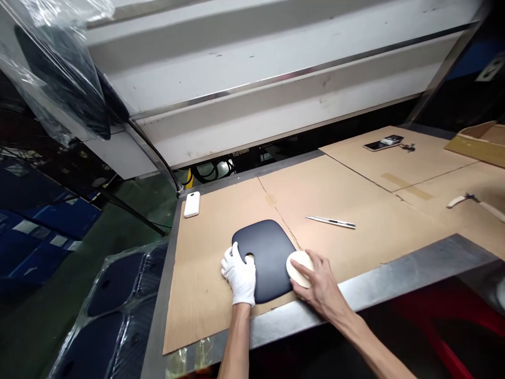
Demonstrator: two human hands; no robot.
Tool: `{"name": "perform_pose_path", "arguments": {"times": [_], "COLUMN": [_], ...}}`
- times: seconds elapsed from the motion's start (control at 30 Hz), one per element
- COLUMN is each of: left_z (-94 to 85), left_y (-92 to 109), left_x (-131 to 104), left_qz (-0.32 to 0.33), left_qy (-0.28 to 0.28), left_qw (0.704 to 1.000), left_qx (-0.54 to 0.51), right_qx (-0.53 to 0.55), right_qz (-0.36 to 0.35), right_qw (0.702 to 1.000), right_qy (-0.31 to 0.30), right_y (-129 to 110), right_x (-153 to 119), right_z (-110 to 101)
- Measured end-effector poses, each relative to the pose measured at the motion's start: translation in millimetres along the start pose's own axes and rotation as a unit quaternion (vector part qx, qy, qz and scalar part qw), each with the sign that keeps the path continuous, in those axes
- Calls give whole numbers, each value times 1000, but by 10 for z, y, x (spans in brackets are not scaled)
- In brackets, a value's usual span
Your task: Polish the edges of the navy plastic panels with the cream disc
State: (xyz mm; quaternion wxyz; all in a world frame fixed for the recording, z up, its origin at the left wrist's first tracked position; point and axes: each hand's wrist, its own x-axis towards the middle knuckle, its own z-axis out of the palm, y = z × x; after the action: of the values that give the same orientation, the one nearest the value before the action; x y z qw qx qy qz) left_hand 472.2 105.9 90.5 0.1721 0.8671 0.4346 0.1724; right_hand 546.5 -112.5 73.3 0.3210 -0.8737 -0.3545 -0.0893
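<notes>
A dark blue padded panel (pixel 273 255) with rounded corners lies flat on the cardboard-covered table. My left hand (pixel 240 275), in a white glove, grips its left edge, with the thumb at the small hole and the fingers at the rim. In my bare right hand (pixel 317 279) is a round white pad (pixel 299 267), pressed against the panel's right edge. My fingers lie over the top and side of the round pad; its underside is hidden. Just beyond the panel, a slim utility knife (pixel 330 222) lies on the cardboard.
A white box-shaped device (pixel 192 204) sits at the table's left corner. Toward the far right lie a phone (pixel 379 145), keys (pixel 408 148) and a white-handled tool (pixel 491 210), near a cardboard box (pixel 473 145). Plastic-wrapped dark panels (pixel 114 295) stand left of the table.
</notes>
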Motion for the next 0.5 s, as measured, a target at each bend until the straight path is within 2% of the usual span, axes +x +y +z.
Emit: {"name": "perform_pose_path", "arguments": {"times": [0.07,0.17,0.37,0.5], "left_z": [26,50,64,80], "left_y": [-1,-4,1,-18], "left_x": [16,28,23,26], "left_qz": [0,4,5,8], "left_qy": [-3,-2,1,1], "left_qw": [1000,1000,1000,1000], "left_qx": [5,3,-5,-17], "right_qx": [-10,-20,-22,-19], "right_qz": [12,15,28,17], "right_qw": [1000,1000,998,998], "right_qy": [5,-7,-48,-60], "right_y": [-88,-96,-107,-167], "right_x": [54,123,117,106], "right_z": [70,97,-52,-72]}}
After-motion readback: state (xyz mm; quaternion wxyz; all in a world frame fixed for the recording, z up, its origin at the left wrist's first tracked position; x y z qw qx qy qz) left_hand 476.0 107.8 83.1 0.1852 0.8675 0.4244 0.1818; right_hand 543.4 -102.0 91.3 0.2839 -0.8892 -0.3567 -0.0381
